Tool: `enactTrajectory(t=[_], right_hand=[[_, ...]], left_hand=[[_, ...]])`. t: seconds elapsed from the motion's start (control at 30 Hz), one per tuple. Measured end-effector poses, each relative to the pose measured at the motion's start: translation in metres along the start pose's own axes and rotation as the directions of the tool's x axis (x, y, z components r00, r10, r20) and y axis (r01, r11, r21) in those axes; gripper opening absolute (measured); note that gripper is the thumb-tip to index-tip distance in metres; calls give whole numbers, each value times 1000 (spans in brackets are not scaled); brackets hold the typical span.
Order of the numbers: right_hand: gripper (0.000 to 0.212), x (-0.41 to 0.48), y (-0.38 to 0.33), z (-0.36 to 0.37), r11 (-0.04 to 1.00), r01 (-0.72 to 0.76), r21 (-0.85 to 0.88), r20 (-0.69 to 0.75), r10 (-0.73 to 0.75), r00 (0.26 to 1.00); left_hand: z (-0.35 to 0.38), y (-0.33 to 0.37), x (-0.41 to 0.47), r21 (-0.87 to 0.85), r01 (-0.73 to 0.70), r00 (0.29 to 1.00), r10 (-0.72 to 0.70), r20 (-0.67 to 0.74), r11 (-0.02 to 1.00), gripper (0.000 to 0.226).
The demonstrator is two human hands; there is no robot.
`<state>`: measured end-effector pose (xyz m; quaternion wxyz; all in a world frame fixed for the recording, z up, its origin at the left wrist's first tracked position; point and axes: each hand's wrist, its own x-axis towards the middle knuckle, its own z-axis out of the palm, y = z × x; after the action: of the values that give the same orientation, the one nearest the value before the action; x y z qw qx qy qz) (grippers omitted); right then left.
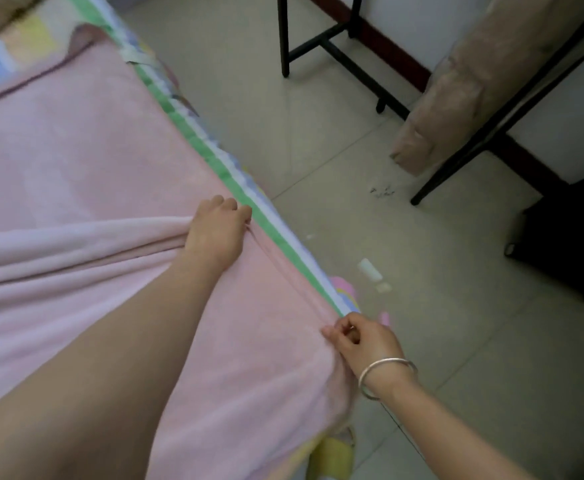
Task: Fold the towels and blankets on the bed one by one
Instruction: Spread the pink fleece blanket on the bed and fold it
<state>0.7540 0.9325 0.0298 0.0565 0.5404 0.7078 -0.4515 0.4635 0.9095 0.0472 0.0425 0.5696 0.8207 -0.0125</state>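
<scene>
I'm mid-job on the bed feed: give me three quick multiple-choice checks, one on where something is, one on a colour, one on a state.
1. Where does the bracelet sit?
A. right wrist
B. left wrist
C. on the floor

2. What colour is the blanket?
A. blue
B. pink
C. grey

3. What is the left hand doing?
A. hanging free
B. resting on the floor
C. gripping the blanket's edge

Answers: 1 A, the band circles the wrist behind the right hand. 2 B, pink cloth covers the bed. 3 C, folds gather under its closed fingers.
</scene>
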Motion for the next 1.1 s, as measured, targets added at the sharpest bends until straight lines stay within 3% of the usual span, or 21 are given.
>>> enactTrajectory(t=[0.17,0.27,0.43,0.7,0.97,1.1], right_hand=[[36,-31,14,15,996,-72,48,-112,77,991],[31,-42,16,24,997,-44,68,-138,53,989],[19,-29,20,11,996,39,77,-368,-8,930],[21,-1,26,9,998,40,51,-297,-23,955],[29,-21,37,13,978,-8,208,-252,62,966],[44,-48,40,29,953,-50,299,-222,120,968]], left_hand=[[3,-6,12,56,42,999,-40,-37,998,14],[2,-8,18,69,68,997,-66,-40,995,15],[3,-7,18,91,83,994,-75,-82,992,14],[-2,-4,8,199,171,982,-153,-107,965,22],[-7,32,-78,-199,74,949,-130,-286,977,46],[6,39,-171,-325,223,923,-306,-232,919,39]])
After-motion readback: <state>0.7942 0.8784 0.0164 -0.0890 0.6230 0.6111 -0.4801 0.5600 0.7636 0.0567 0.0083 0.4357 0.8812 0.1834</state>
